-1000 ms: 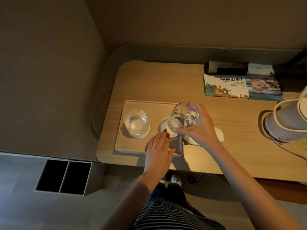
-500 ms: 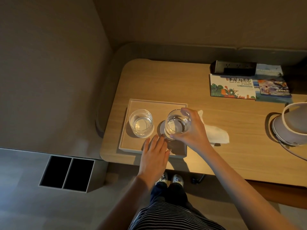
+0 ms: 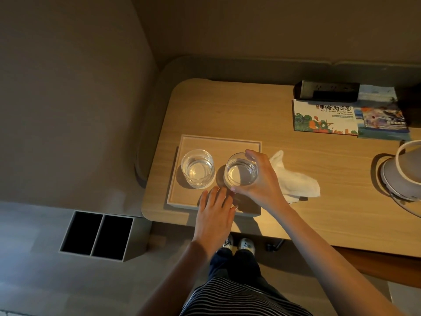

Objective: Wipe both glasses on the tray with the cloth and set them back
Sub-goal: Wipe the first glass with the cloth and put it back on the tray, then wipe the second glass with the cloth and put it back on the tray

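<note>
Two clear glasses stand upright on a shallow wooden tray [image 3: 218, 140]. The left glass [image 3: 197, 169] stands free. My right hand [image 3: 262, 181] wraps the right glass [image 3: 241, 170] from its right side, with the glass set down on the tray. My left hand [image 3: 215, 212] lies flat with fingers spread on the tray's front edge, holding nothing. A crumpled white cloth [image 3: 293, 179] lies on the table just right of the tray, partly hidden by my right hand.
Two brochures [image 3: 325, 117] and a black power strip [image 3: 328, 90] lie at the back right of the wooden table [image 3: 227, 106]. A white kettle [image 3: 403, 174] stands at the right edge. A wall runs along the left, with a floor vent [image 3: 98, 234] below.
My right hand has lowered the tilted right glass from above the tray down onto it, upright. My left hand stayed at the tray's front edge.
</note>
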